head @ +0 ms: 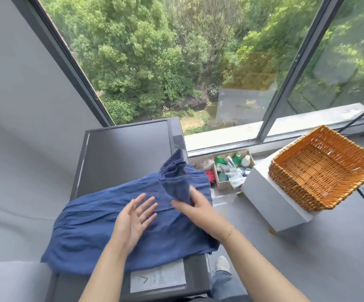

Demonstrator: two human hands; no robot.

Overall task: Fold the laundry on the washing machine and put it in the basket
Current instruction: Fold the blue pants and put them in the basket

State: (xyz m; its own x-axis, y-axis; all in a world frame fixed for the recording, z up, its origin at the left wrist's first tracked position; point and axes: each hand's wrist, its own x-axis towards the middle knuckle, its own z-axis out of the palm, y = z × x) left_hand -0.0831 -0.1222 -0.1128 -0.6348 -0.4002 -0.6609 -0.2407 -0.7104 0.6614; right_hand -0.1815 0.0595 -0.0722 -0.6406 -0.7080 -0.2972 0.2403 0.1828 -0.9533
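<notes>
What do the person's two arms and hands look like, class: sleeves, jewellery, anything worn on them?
Both forearms are bare, with no sleeves in view. The left hand wears nothing visible: no ring, watch or glove. The right hand is also ungloved, but its wrist carries a thin, fine chain bracelet.

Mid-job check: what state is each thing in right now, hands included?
blue garment: spread on the machine, one end lifted
washing machine: lid closed
wicker basket: empty, tilted on a white box
left hand: open above the cloth
right hand: gripping the lifted end
</notes>
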